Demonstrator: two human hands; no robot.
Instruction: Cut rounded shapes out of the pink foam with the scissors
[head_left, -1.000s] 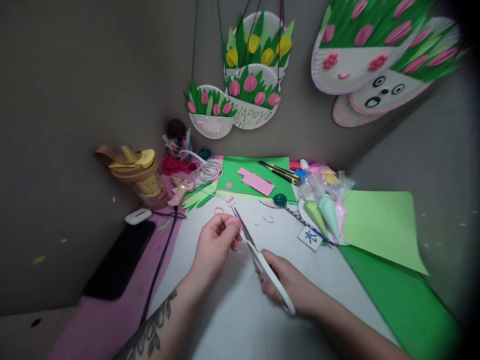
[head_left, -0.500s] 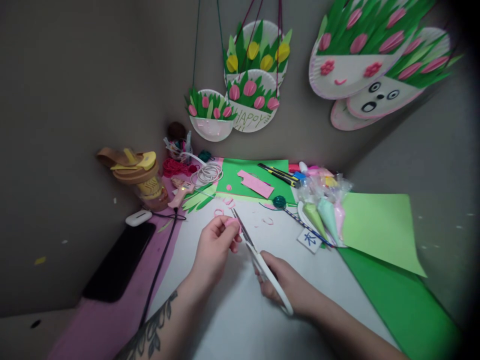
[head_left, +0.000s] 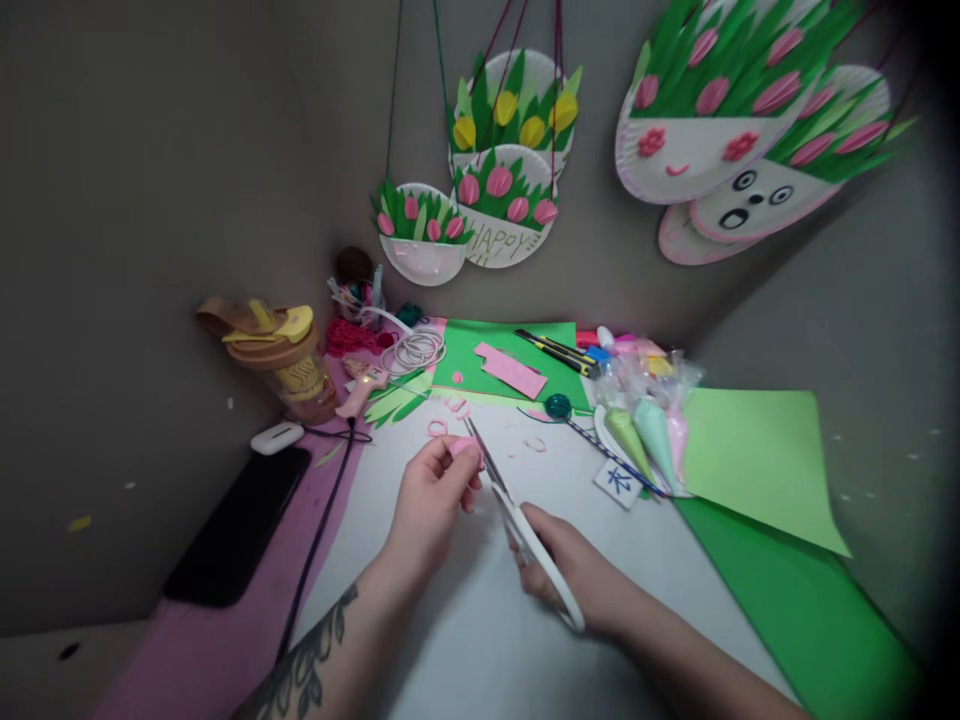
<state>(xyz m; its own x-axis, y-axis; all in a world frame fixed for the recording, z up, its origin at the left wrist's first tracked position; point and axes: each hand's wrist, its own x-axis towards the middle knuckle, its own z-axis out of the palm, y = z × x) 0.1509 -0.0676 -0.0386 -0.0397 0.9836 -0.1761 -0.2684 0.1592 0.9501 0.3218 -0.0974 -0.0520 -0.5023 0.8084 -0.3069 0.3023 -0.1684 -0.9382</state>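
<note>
A small piece of pink paper is pinched between the thumb and fingers of my left hand. My right hand grips white-handled scissors, their blades pointing up and to the left. The blades lie close along the right edge of the pink paper; whether they touch it I cannot tell. Curled pink paper scraps lie on the white sheet just beyond my left hand, with thinner offcuts to the right of the blade tips.
Behind, a cut pink strip and craft knives lie on green paper. At right are filled piping bags and a light green sheet. A phone and a cup stand left. Paper-plate flower baskets hang above.
Both hands, the pink paper and the scissors hold nearly the same pose. The whole view has shifted very slightly.
</note>
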